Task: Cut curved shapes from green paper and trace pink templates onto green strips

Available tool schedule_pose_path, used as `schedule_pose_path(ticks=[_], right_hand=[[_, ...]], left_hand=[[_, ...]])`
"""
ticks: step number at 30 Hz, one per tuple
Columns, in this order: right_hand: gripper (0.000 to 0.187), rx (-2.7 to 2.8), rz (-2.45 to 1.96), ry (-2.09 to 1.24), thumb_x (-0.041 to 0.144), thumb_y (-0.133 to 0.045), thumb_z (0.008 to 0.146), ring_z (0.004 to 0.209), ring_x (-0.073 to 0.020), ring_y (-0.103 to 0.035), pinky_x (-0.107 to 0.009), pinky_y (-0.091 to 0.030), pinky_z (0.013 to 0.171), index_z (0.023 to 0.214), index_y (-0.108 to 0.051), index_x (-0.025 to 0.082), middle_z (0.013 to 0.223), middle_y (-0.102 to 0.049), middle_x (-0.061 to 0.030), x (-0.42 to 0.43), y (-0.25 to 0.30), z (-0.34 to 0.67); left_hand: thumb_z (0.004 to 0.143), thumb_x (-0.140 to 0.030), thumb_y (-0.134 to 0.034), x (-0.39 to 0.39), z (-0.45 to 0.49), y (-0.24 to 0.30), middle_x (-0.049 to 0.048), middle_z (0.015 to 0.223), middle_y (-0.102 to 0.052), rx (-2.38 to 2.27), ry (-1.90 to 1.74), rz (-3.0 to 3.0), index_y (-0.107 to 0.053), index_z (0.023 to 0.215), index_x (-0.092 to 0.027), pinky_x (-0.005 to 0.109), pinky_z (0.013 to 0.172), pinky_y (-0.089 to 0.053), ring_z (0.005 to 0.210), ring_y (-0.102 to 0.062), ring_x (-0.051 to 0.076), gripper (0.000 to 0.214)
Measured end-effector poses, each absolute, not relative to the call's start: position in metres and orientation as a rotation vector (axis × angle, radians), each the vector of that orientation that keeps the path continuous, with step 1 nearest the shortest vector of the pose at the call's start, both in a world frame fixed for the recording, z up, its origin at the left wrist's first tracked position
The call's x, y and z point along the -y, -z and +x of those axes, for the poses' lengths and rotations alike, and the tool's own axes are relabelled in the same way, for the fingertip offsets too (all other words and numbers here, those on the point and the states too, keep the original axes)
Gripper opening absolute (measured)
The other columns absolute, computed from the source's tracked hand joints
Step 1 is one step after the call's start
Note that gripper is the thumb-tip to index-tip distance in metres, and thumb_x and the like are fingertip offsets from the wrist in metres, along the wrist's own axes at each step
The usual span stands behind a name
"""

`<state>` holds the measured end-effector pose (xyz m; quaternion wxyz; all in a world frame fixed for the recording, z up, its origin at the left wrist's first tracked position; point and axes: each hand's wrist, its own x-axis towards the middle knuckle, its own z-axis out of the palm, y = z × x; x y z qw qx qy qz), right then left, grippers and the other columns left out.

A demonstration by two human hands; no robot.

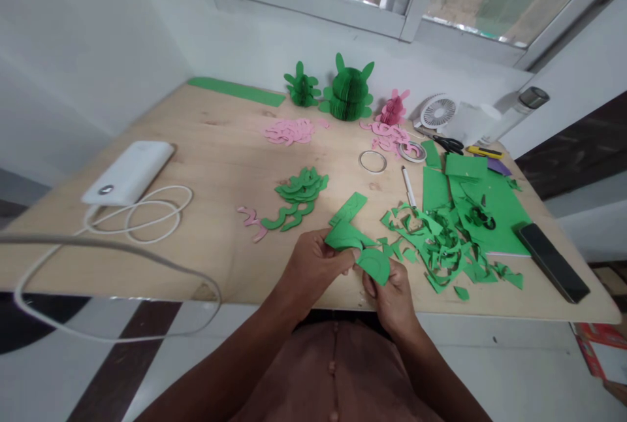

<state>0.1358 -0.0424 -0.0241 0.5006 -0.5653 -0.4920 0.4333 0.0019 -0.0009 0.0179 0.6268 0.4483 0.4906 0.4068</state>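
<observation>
My left hand (pixel 316 262) is closed, thumb and fingers pinching a piece of green paper (pixel 347 236) just above the table's front edge. Beside it, my right hand (pixel 394 294) is closed on a rounded part of green paper (pixel 375 265) with a curved line on it. I cannot tell whether the two parts are one sheet. A folded green strip (pixel 351 206) lies just beyond my left hand. Wavy green cut-outs (pixel 298 193) are stacked to the left, next to a small pink cut-out (pixel 252 221). Green scraps (pixel 443 249) are heaped right of my right hand.
Pink cut-outs (pixel 289 130), a tape ring (pixel 372 161) and a white pen (pixel 408 185) lie farther back. Paper figures (pixel 349 94) and a fan (pixel 438 110) stand by the wall. A phone (pixel 553 262) lies right; a power bank (pixel 130 172) with cable left.
</observation>
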Motion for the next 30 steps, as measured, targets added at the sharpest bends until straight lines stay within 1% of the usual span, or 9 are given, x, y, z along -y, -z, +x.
schedule_pose_path(ticks=[5, 10, 14, 17, 21, 26, 30], right_hand=[[0.05, 1.16, -1.337, -1.117, 0.051, -0.055, 0.081, 0.04, -0.0076, -0.024, -0.022, -0.022, 0.04, 0.046, -0.038, 0.021, 0.041, -0.031, 0.0066, 0.0435, 0.0268, 0.1366], [0.044, 1.109, -1.341, -1.18, 0.048, -0.057, 0.081, 0.044, -0.0081, -0.023, -0.022, -0.022, 0.041, 0.051, -0.045, 0.019, 0.046, -0.031, 0.0066, 0.0444, 0.0278, 0.137], [0.042, 1.069, -1.339, -1.202, 0.047, -0.06, 0.079, 0.045, -0.0082, -0.022, -0.021, -0.021, 0.041, 0.05, -0.045, 0.019, 0.047, -0.03, 0.0065, 0.045, 0.0269, 0.1356], [0.042, 1.05, -1.35, -1.214, 0.048, -0.06, 0.079, 0.045, -0.0081, -0.022, -0.021, -0.02, 0.041, 0.051, -0.045, 0.019, 0.046, -0.029, 0.0068, 0.0454, 0.0267, 0.1344], [0.043, 1.043, -1.343, -1.232, 0.05, -0.057, 0.08, 0.045, -0.008, -0.02, -0.021, -0.019, 0.041, 0.052, -0.048, 0.019, 0.047, -0.029, 0.0067, 0.0461, 0.0262, 0.1337], [0.039, 1.036, -1.322, -1.236, 0.045, -0.058, 0.08, 0.047, -0.008, -0.022, -0.021, -0.02, 0.042, 0.053, -0.052, 0.018, 0.05, -0.033, 0.0057, 0.0474, 0.0258, 0.1343], [0.038, 1.035, -1.318, -1.242, 0.043, -0.057, 0.082, 0.047, -0.008, -0.022, -0.021, -0.019, 0.043, 0.054, -0.054, 0.017, 0.05, -0.033, 0.0056, 0.0481, 0.0271, 0.1353]], left_hand=[[0.061, -0.027, -0.067, -0.0003, -0.0005, -0.0143, -0.0026, 0.047, -0.053, -1.101, -0.916, 1.034, -0.057, 0.051, -0.017, 0.021, 0.048, -0.036, 0.047, -0.046, 0.01, 0.017], [0.06, -0.026, -0.069, -0.0016, -0.0031, -0.0122, -0.0027, 0.047, -0.054, -1.089, -0.935, 0.999, -0.06, 0.052, -0.017, 0.021, 0.047, -0.036, 0.046, -0.045, 0.009, 0.015], [0.06, -0.025, -0.069, -0.0014, -0.0029, -0.0142, -0.003, 0.046, -0.054, -1.086, -0.946, 0.981, -0.059, 0.05, -0.017, 0.021, 0.048, -0.036, 0.046, -0.045, 0.009, 0.016], [0.061, -0.025, -0.068, -0.0009, -0.0009, -0.0155, -0.003, 0.047, -0.054, -1.088, -0.963, 0.956, -0.058, 0.049, -0.017, 0.021, 0.049, -0.037, 0.047, -0.046, 0.009, 0.017], [0.062, -0.026, -0.068, -0.0005, 0.0025, -0.0135, -0.0026, 0.05, -0.055, -1.109, -0.998, 0.934, -0.061, 0.055, -0.016, 0.022, 0.048, -0.037, 0.047, -0.046, 0.009, 0.014], [0.062, -0.025, -0.067, -0.0013, 0.0035, -0.012, -0.0026, 0.05, -0.055, -1.09, -0.968, 0.971, -0.061, 0.054, -0.016, 0.021, 0.047, -0.037, 0.047, -0.046, 0.009, 0.013], [0.062, -0.025, -0.066, -0.0027, 0.0026, -0.0127, -0.0034, 0.049, -0.055, -1.075, -0.954, 0.997, -0.061, 0.055, -0.015, 0.021, 0.048, -0.037, 0.047, -0.046, 0.008, 0.012]])
